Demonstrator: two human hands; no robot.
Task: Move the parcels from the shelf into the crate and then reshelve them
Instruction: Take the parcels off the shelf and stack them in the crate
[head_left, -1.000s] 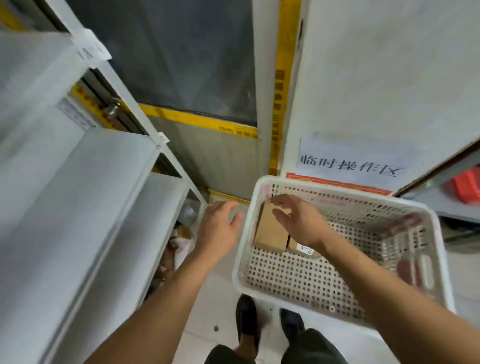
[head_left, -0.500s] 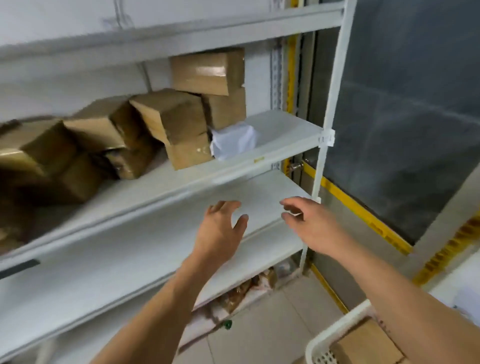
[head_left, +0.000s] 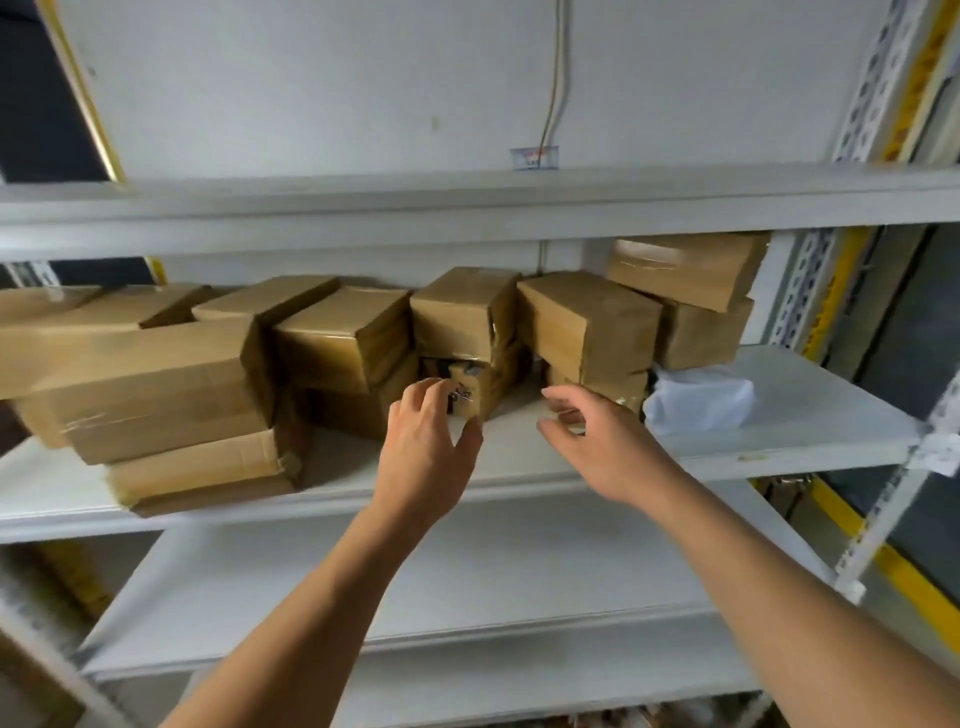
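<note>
The fingers (head_left: 434, 387) of the left hand (head_left: 426, 441) are spread apart and empty, reaching for the small parcel (head_left: 475, 389) that sits low in a gap between the stacked brown parcels (head_left: 343, 338); their tips are just at its front face, the thumb below it. I judge the hand opens this wide to take the box by its sides. The right hand (head_left: 597, 447) is also open and holds nothing, near the lower box (head_left: 618, 384) under a bigger one. All stand on the shelf (head_left: 779, 415); the crate is not visible.

Matt brown cardboard parcels (head_left: 587, 325), some sealed with glossy tape, sit on a smooth white-painted metal shelf (head_left: 779, 415).
</note>
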